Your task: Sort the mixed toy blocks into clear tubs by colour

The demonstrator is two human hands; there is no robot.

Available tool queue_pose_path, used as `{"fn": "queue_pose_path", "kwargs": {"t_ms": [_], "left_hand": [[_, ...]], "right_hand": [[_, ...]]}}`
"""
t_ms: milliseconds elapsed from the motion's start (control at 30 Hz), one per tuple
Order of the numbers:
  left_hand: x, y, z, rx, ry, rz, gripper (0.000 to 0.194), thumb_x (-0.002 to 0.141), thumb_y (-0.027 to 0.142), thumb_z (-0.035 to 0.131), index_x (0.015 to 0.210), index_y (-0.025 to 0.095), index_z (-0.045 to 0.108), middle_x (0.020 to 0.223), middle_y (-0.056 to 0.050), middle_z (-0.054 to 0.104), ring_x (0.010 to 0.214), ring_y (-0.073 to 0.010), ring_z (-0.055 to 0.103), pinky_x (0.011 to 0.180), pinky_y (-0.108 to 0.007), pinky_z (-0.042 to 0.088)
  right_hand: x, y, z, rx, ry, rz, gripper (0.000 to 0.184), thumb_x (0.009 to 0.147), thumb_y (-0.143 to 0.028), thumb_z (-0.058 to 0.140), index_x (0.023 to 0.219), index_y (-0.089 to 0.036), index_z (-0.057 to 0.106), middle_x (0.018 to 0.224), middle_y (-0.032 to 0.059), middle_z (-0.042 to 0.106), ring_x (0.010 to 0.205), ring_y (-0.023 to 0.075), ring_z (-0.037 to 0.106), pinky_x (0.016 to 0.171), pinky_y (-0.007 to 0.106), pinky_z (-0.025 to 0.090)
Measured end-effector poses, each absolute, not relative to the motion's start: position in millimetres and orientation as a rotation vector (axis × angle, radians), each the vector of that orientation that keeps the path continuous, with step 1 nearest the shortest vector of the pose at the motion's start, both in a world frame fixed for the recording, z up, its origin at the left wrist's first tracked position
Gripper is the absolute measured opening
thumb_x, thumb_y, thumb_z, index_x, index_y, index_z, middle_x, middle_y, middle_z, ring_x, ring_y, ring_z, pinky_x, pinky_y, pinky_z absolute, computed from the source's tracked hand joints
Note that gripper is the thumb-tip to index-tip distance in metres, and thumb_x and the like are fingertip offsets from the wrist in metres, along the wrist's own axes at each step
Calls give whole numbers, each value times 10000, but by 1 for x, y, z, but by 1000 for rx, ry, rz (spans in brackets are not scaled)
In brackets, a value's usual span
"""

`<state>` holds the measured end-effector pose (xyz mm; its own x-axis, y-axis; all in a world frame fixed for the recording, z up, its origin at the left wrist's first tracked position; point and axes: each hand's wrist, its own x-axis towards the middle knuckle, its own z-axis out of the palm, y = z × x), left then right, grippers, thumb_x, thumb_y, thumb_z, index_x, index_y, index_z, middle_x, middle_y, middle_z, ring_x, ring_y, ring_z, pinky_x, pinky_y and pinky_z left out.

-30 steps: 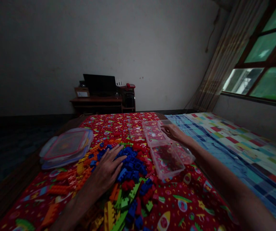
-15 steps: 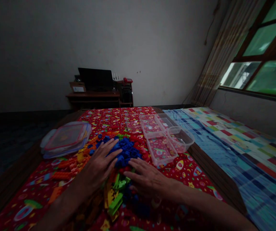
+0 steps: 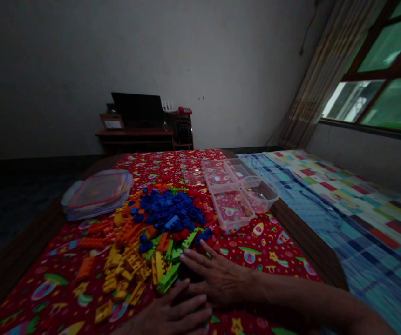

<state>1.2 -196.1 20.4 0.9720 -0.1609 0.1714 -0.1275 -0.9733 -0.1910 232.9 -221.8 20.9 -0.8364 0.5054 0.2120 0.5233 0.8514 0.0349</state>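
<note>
A pile of toy building bricks lies on the red patterned cloth. Blue bricks (image 3: 172, 209) are heaped in its middle, with orange bricks (image 3: 128, 230) and yellow bricks (image 3: 135, 263) to the left and nearer. Beside a light green brick (image 3: 168, 278) rests my right hand (image 3: 217, 277), palm down, fingers stretched forward and apart. My left hand (image 3: 175, 314) is low in the view, just nearer than the right, its fingers extended to the right. Both palms face down, so what lies under them is hidden. Nothing shows in the grip of either hand.
Clear plastic boxes (image 3: 233, 209) and a round clear tub (image 3: 261, 193) stand right of the pile. Stacked lids (image 3: 97, 193) lie on the left. A bed (image 3: 329, 209) adjoins the table's right side. A desk with a monitor (image 3: 139, 109) stands by the wall.
My left hand has come off the blue bricks and moved back towards me and right, uncovering them. My right hand has drawn a little nearer to me.
</note>
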Motion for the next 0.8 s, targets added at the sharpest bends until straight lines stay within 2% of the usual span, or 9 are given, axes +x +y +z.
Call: {"fn": "queue_pose_path", "kwargs": {"t_ms": [100,167,333,433,533,633,800], "left_hand": [[2,-176,21,-2994,105,-218,489,890,150,459,1360,285,440,1390,40,502,1333,-126,374,1179,-326,201],[0,-159,19,-2978,14,-264,492,894,156,455,1375,253,423,1366,18,530,1333,-129,375,1186,-325,178],[-7,-124,16,-2889,-264,-419,423,887,187,506,1294,299,511,1283,-2,590,1303,-164,422,1187,-402,156],[-8,-110,25,-2840,-345,-461,339,885,186,505,1196,289,591,1254,-7,605,1313,-189,410,1184,-446,135],[-8,-93,40,-2811,-444,-506,300,878,174,494,1121,278,634,1269,-11,599,1336,-212,379,1174,-488,137],[-3,-70,51,-2817,-567,-537,291,877,152,454,1050,252,666,1287,-26,590,1347,-225,363,1161,-526,146],[7,-44,61,-2929,-818,-711,322,926,277,379,1029,221,679,1244,-46,622,1312,-226,413,1137,-550,195]], "right_hand": [[228,-196,17,-826,-2806,-287,463,870,-307,529,1313,-180,480,1523,187,214,1421,300,129,1118,570,180],[224,-177,14,-854,-2753,-379,494,890,-315,503,1364,-200,424,1523,189,213,1420,306,135,1102,598,190],[213,-137,13,-990,-2628,-418,480,924,-317,446,1389,-213,394,1527,216,166,1416,329,131,1062,609,235],[208,-118,15,-1048,-2555,-325,507,901,-322,491,1385,-203,399,1524,222,166,1416,328,116,1068,604,209],[204,-96,18,-1115,-2453,-194,515,884,-310,515,1367,-165,411,1512,224,195,1411,307,132,1073,565,238],[200,-70,25,-1165,-2333,-76,451,898,-290,485,1319,-131,461,1458,223,298,1369,289,246,1062,499,304],[195,-44,41,-1150,-2244,59,349,922,-244,431,1239,-146,539,1217,169,526,1138,232,495,951,393,428]]}}
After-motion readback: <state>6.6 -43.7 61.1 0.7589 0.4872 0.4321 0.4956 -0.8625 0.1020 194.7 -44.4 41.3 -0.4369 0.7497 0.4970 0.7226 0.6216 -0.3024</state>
